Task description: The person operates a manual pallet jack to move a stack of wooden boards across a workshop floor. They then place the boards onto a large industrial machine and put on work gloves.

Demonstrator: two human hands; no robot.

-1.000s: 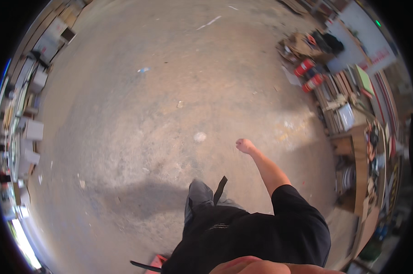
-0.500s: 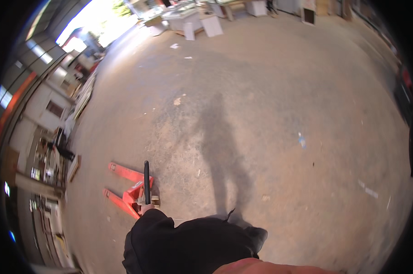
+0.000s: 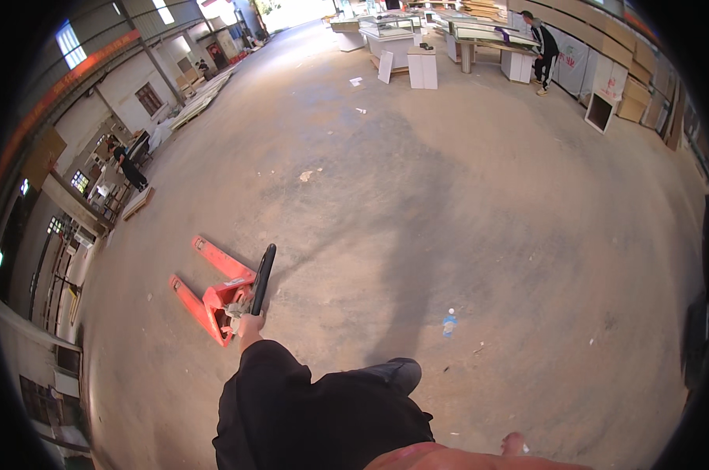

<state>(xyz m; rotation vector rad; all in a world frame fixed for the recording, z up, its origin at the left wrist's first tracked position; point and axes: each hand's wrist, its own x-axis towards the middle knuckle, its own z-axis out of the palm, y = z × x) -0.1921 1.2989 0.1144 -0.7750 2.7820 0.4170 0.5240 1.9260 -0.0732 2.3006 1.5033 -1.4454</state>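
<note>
My left hand [image 3: 250, 323] is closed around the black handle [image 3: 264, 280] of a red pallet jack [image 3: 231, 294]. Its two forks [image 3: 223, 257] point away to the upper left, low over the concrete floor. My left arm, in a black sleeve, reaches forward to it. At the lower right, my right hand [image 3: 514, 444] hangs beside me, partly in view and small; its fingers are too unclear to read. A small white spot shows beside it. Between the two hands, one dark shoe or trouser leg [image 3: 404, 374] juts forward.
A crushed blue-and-clear plastic bottle [image 3: 448, 325] lies on the floor ahead right. White cabinets and glass-topped counters [image 3: 390, 30] stand at the back, where a person [image 3: 544, 48] leans over one. Another person [image 3: 127, 166] stands by a workbench at left. Stacked boards [image 3: 202, 102] line the left wall.
The floor litter has come nearer and the view has tilted up, showing more of the back. The pallet jack has swung round slightly, still in my left hand. My right hand has come into view.
</note>
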